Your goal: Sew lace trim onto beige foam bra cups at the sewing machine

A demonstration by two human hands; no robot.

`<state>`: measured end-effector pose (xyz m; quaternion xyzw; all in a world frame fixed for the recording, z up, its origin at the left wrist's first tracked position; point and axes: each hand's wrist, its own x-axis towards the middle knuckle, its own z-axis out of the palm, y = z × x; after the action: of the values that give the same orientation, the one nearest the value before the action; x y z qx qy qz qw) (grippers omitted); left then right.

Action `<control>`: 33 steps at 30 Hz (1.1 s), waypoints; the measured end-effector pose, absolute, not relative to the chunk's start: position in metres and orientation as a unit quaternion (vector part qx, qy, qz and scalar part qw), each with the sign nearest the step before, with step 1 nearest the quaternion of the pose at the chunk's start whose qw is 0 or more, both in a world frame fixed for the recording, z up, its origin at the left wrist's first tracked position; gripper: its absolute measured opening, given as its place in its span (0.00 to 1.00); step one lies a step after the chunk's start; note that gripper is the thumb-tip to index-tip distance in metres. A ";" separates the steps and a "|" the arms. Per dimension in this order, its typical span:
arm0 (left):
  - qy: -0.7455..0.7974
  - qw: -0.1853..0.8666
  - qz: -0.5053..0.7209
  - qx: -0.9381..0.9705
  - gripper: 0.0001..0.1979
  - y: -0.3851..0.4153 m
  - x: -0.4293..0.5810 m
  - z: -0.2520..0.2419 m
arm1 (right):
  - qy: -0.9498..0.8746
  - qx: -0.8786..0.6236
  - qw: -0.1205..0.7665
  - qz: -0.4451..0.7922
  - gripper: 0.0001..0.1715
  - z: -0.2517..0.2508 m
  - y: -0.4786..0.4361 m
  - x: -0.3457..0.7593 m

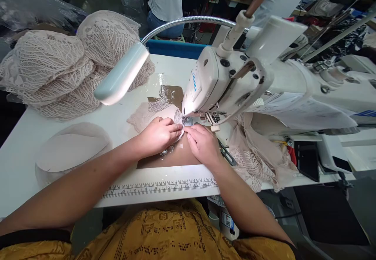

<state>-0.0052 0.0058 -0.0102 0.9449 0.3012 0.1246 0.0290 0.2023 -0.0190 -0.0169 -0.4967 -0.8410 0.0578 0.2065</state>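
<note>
My left hand point(160, 135) and my right hand point(202, 144) meet just in front of the needle of a white sewing machine point(235, 83). Both pinch a small piece of pale pink lace point(147, 115), fingers pressed together on its edge by the presser foot. The lace spreads out to the left behind my left hand, over a brown taped patch point(176, 156) on the table. A gooseneck lamp point(122, 75) shines above the work.
A heap of folded pink lace point(58, 68) lies at the table's back left. A stack of curved pale pieces point(69, 150) sits front left. Sewn lace point(255, 154) hangs off right of the needle. A ruler strip point(158, 187) lines the front edge. People sit at benches beyond.
</note>
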 end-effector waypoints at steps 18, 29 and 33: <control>0.349 0.013 0.119 0.929 0.20 0.006 -0.001 -0.008 | -0.860 -0.495 0.125 -0.015 0.21 -0.018 -0.019 0.202; 0.348 0.029 0.127 0.928 0.19 0.010 -0.003 -0.009 | -0.863 -0.489 0.124 -0.006 0.19 -0.017 -0.020 0.202; 0.352 0.035 0.143 0.924 0.19 0.016 -0.003 -0.010 | -0.853 -0.509 0.112 -0.004 0.22 -0.018 -0.018 0.199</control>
<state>-0.0031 0.0155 -0.0102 0.9245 0.3516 0.1428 0.0353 0.1987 -0.0178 -0.0179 -0.5094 -0.8531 -0.0042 0.1123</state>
